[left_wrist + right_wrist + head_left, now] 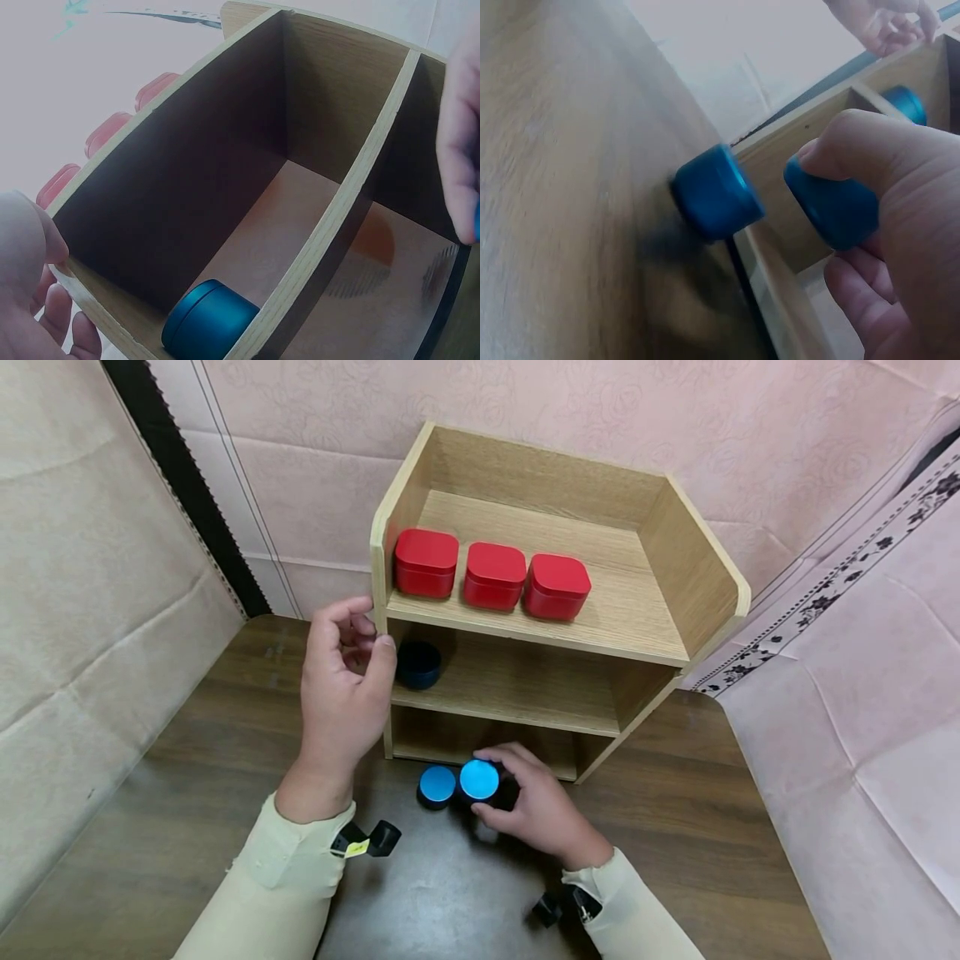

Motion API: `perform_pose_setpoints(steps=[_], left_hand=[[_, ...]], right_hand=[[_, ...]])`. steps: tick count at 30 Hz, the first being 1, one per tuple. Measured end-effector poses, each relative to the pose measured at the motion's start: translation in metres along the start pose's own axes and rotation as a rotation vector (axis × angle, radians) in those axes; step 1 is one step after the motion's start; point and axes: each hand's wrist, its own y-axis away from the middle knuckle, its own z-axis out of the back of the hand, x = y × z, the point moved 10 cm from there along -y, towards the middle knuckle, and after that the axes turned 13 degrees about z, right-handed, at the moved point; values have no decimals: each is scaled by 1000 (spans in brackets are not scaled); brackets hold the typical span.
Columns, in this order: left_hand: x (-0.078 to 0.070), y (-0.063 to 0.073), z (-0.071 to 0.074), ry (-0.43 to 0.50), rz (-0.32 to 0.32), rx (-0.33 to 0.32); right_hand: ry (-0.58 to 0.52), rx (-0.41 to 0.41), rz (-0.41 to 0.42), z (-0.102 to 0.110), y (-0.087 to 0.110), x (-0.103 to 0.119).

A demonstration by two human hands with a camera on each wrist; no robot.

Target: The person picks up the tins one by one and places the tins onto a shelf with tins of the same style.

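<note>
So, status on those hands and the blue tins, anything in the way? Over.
Right hand grips a blue tin. Left hand at the shelf's side edge. Possible snag: second blue tin, close beside the first on the table.

- Three lidded red boxes (494,578) in a row
- Wood-grain counter (247,735)
- Pink rose-patterned cloth (540,402) behind
- Black strip (191,485) at left
- Black floral border (834,578) at right

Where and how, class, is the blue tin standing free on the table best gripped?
Grip the blue tin by opposite sides of its round wall, probably from above and the front left. It stands upright, flat top facing up; the held tin and right hand crowd its right, and the shelf is behind.
</note>
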Motion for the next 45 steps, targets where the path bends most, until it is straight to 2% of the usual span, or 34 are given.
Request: perform_pose_setpoints(steps=[10, 23, 34, 41, 45], left_hand=[[0, 0, 0, 0, -4, -3], [0, 0, 0, -9, 2, 0], [-1, 0, -1, -10, 4, -5], [-1, 0, -1, -8, 1, -1], [0, -1, -1, -9, 5, -4]], right_hand=[[-34, -22, 69, 14, -5, 30], [-79, -26, 98, 38, -17, 57], [-77, -26, 85, 57, -30, 65], [-73, -34, 122, 68, -42, 72], [-63, -27, 102, 72, -48, 70]])
